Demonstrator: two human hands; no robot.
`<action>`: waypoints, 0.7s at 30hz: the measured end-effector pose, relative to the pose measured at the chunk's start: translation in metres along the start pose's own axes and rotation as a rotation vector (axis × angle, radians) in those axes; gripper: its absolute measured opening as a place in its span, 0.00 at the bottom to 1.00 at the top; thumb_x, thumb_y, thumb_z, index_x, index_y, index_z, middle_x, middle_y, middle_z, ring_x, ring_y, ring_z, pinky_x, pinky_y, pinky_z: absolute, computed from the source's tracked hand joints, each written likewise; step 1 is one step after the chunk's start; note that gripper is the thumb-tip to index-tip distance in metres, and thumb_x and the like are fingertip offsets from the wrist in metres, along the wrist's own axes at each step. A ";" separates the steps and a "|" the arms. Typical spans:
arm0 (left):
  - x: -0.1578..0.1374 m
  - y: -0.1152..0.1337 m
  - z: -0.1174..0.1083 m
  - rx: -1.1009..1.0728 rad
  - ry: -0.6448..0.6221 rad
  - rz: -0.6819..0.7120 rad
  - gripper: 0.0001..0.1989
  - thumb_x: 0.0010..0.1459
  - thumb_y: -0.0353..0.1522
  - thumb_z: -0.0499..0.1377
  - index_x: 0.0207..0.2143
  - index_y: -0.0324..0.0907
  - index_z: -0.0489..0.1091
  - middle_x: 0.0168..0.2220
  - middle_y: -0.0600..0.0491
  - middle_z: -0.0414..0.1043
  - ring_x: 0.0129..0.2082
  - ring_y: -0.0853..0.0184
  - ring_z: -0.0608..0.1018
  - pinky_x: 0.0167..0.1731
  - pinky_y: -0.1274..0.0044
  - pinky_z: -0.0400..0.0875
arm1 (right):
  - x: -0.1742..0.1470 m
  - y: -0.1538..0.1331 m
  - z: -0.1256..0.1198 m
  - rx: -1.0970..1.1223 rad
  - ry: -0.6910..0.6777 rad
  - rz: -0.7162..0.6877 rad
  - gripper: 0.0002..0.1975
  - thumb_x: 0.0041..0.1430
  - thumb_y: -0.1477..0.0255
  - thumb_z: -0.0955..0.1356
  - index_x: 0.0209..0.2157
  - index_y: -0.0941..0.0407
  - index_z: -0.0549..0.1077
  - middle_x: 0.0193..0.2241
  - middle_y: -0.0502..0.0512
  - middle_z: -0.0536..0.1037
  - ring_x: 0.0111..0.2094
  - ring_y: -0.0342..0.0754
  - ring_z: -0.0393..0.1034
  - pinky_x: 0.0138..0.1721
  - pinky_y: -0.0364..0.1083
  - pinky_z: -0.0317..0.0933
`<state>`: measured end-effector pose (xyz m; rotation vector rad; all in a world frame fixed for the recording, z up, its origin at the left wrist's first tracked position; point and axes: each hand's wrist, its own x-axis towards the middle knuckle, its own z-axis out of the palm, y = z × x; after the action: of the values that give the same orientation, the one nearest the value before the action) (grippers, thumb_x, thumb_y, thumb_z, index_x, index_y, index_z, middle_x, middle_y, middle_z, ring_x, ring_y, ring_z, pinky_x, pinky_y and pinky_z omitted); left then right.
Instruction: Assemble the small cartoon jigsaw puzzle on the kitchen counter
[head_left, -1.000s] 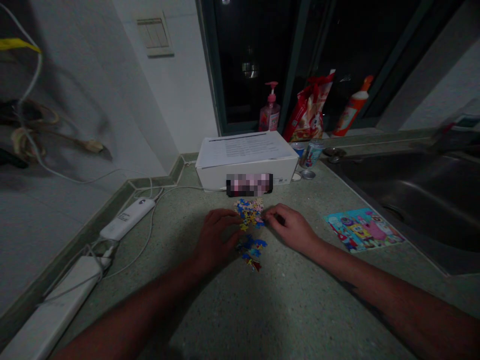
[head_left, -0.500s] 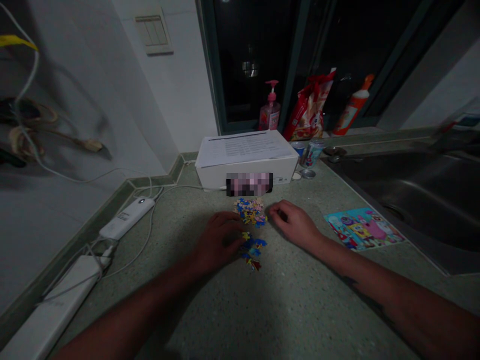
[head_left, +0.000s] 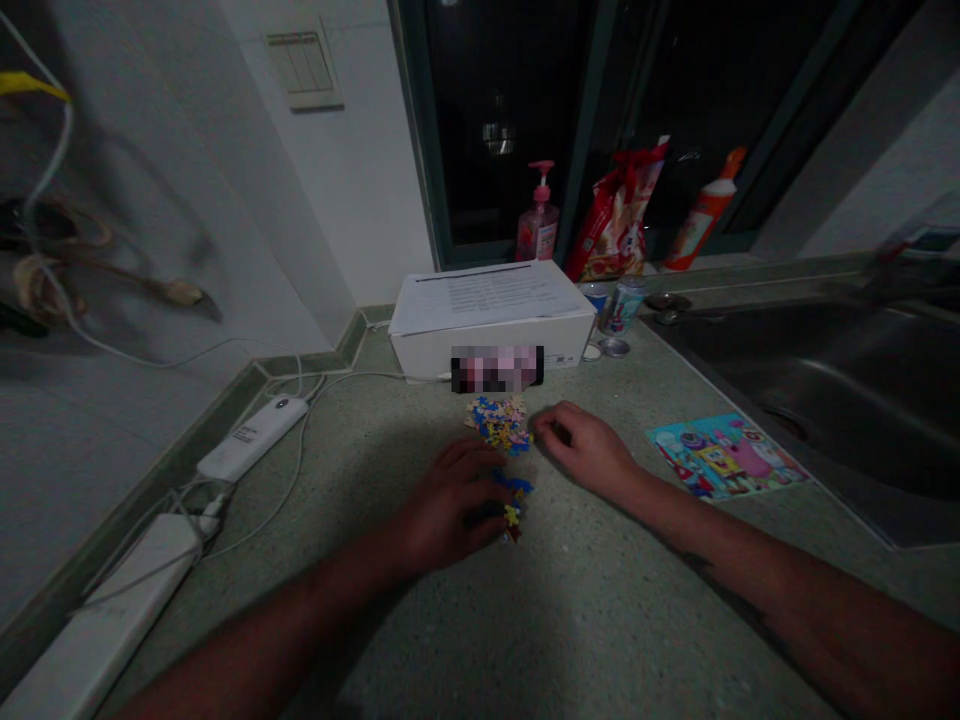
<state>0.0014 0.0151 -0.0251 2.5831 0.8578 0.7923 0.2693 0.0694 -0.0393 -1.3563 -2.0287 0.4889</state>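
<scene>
My left hand [head_left: 457, 505] is over the small group of joined jigsaw pieces [head_left: 517, 487], partly covering it. Its thumb and fingers close on a yellow puzzle piece [head_left: 512, 515] at their tips. Just beyond lies a heap of loose puzzle pieces [head_left: 499, 422] in blue, yellow and pink. At that heap's right edge rests my right hand [head_left: 581, 440], fingers curled and thumb against them. Whatever those fingers hold, if anything, is too small to make out. A colourful cartoon picture sheet [head_left: 727, 455] lies flat to the right of it.
Behind the heap stands a white box [head_left: 420, 352] with a phone-like dark object [head_left: 534, 370], partly blurred out, against its front. Cans [head_left: 624, 305] stand beside the box. The sink [head_left: 862, 400] is at right; a power strip [head_left: 112, 600] and cables run along the left.
My left hand has moved nearer and slightly right, carrying the yellow puzzle piece from the upper part of the joined group to its lower part. My right hand stays at the heap.
</scene>
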 end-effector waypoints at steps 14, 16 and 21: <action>0.003 -0.019 -0.003 0.050 0.230 -0.283 0.04 0.66 0.34 0.61 0.40 0.47 0.77 0.41 0.50 0.80 0.46 0.58 0.80 0.50 0.59 0.78 | 0.000 -0.002 -0.001 -0.021 -0.004 -0.020 0.09 0.66 0.69 0.65 0.37 0.54 0.77 0.36 0.56 0.80 0.37 0.51 0.75 0.39 0.50 0.64; 0.004 -0.029 -0.002 0.117 0.245 -0.327 0.05 0.65 0.32 0.61 0.41 0.46 0.77 0.42 0.50 0.80 0.47 0.57 0.79 0.51 0.59 0.77 | 0.000 -0.002 -0.001 -0.017 -0.008 -0.015 0.10 0.66 0.68 0.64 0.37 0.53 0.77 0.37 0.56 0.80 0.38 0.52 0.76 0.40 0.50 0.65; 0.010 -0.046 0.003 0.278 0.187 -0.338 0.19 0.64 0.32 0.63 0.57 0.43 0.73 0.57 0.44 0.75 0.59 0.53 0.74 0.63 0.55 0.69 | 0.001 -0.003 0.000 -0.034 -0.020 0.003 0.11 0.66 0.68 0.64 0.38 0.54 0.78 0.37 0.56 0.80 0.38 0.52 0.76 0.40 0.51 0.64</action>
<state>-0.0115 0.0566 -0.0437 2.5094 1.5094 0.8722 0.2673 0.0687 -0.0370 -1.3803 -2.0597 0.4730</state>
